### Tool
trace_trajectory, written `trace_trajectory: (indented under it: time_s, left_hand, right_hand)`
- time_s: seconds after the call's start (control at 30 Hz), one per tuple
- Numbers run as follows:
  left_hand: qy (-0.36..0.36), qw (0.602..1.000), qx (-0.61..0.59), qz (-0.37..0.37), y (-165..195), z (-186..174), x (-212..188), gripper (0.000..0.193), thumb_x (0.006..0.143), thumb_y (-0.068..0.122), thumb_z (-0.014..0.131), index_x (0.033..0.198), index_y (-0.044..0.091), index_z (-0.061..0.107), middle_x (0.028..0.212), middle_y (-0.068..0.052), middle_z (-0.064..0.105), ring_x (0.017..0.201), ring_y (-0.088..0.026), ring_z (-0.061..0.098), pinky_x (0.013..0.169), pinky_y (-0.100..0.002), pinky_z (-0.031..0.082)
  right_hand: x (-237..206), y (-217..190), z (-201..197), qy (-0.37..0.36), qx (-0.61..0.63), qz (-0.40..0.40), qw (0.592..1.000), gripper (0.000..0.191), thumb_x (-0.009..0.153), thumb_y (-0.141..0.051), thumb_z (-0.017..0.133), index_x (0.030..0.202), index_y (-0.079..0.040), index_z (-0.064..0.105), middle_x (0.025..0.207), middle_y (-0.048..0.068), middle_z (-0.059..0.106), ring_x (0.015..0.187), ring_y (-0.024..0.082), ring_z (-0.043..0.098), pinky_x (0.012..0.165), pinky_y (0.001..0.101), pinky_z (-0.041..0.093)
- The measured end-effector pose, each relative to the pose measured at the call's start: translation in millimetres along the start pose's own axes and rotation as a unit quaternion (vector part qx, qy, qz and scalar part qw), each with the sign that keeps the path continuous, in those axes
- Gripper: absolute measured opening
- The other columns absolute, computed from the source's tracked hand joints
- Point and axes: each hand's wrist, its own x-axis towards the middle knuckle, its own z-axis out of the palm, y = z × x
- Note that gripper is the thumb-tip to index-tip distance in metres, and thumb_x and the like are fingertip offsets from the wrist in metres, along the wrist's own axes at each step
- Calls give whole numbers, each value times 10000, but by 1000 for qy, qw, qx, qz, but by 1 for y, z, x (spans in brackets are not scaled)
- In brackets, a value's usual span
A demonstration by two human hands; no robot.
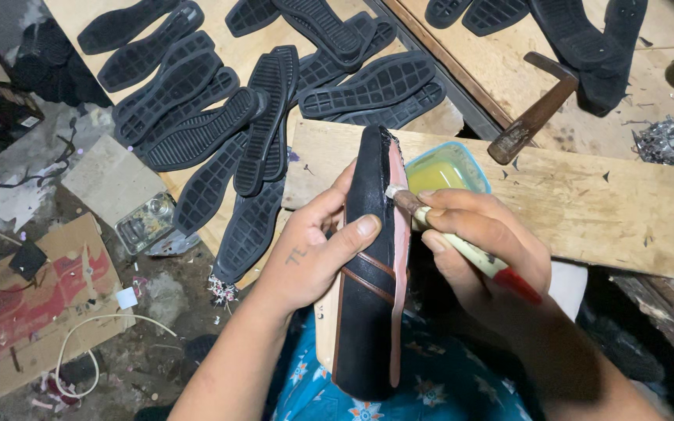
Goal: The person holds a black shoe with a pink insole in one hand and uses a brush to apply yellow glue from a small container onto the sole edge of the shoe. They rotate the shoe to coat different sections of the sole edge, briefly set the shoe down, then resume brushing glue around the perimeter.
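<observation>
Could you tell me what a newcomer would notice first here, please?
At centre, the left hand grips a black shoe while the right hand sets a brush to its edge. Behind lie black soles, a glue tub and, right, a hammer.

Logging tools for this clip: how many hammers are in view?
1. The hammer lies on the wooden bench, upper right, beyond the glue tub. Others may sit outside the frame.
</observation>
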Motion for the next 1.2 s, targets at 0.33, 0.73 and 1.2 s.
trace_trajectory:
  time_s: [0.33, 0.73, 1.2]
  left_hand:
    - [-6, 999, -43, -15, -2, -1, 1, 750, 1008, 187, 642, 1639, -28, 298, 1463, -115, 571, 1269, -135, 577, 1104, -290, 460]
    - [3, 998, -55, -31, -6, -2, 2, 722, 1009, 182, 628, 1631, -16, 319, 1412, -95, 602, 1205, -121, 609, 1059, -281, 487]
    - [33, 997, -44, -48, -18, -13, 0, 691, 992, 232, 640, 1593, -24, 418, 1421, -109, 616, 1244, -150, 594, 1093, -300, 454]
  right_hand:
    - [-4, -3, -1, -10, 31, 24, 999, 220, 975, -11, 671, 1182, -7, 595, 1244, 226, 678, 1128, 304, 724, 992, 373, 580]
    - [-9, 0, -1, -35, 57, 25, 997, 235, 988, -47, 660, 1212, -42, 588, 1272, 213, 663, 1148, 304, 714, 1006, 381, 572]
    - [-22, 20, -2, 33, 116, 85, 989, 149, 1029, -19, 618, 1170, -37, 575, 1172, 144, 689, 984, 181, 710, 882, 305, 607]
